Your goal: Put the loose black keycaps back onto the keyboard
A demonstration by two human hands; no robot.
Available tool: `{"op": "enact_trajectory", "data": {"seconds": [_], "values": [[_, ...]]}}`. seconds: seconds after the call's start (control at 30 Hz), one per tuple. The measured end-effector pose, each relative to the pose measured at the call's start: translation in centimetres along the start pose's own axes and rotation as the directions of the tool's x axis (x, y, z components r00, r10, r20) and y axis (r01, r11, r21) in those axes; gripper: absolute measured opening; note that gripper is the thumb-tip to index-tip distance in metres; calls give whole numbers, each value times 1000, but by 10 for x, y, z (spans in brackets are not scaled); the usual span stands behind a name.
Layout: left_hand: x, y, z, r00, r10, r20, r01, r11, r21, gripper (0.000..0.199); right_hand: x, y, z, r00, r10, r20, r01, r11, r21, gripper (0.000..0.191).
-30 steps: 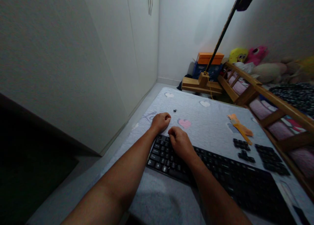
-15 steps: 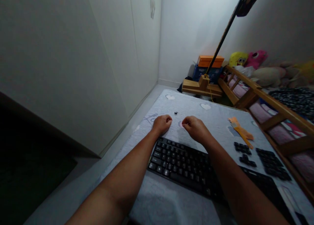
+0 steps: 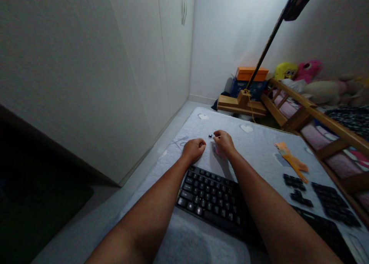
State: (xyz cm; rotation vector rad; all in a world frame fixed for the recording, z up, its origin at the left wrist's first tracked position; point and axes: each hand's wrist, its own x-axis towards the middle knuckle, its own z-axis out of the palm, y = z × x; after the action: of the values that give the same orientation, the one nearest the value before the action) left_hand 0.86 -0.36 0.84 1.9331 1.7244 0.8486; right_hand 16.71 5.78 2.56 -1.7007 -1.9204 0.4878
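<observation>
A black computer keyboard [image 3: 211,196] lies on the pale bedcover, its right part hidden under my right forearm. Beyond its top left corner rests my left hand [image 3: 195,150], fingers curled together; whatever they hold, if anything, is hidden. My right hand [image 3: 225,142] is a little farther off, thumb and fingers pinched together; I cannot make out anything in them. Just left of those fingertips sits a small dark piece, like a single keycap [image 3: 210,135], on the cover, apart from the hand.
To the right lie groups of loose black keycaps [image 3: 294,182], more black keys [image 3: 336,204], a dark flat panel [image 3: 323,225] and an orange brush-like item [image 3: 292,160]. A wooden rail [image 3: 331,114] borders the right side; a wardrobe [image 3: 138,64] stands left. A pole on a wooden base [image 3: 242,102] stands behind.
My right hand has moved away from me and slightly left, close to the small dark piece. My left hand stays near the keyboard's corner. The whole view has shifted slightly.
</observation>
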Motion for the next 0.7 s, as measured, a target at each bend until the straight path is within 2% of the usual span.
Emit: {"op": "enact_trajectory", "data": {"seconds": [0.3,0.7], "values": [[-1,0,0,1000,-4,-21,3,1000,-19,20,13,11,25,998,49,-39,-49,999,7,31],[1,-2,1,1000,-10,-25,9,998,-58,21,15,5,24,997,61,-37,-61,998,-8,16]]}}
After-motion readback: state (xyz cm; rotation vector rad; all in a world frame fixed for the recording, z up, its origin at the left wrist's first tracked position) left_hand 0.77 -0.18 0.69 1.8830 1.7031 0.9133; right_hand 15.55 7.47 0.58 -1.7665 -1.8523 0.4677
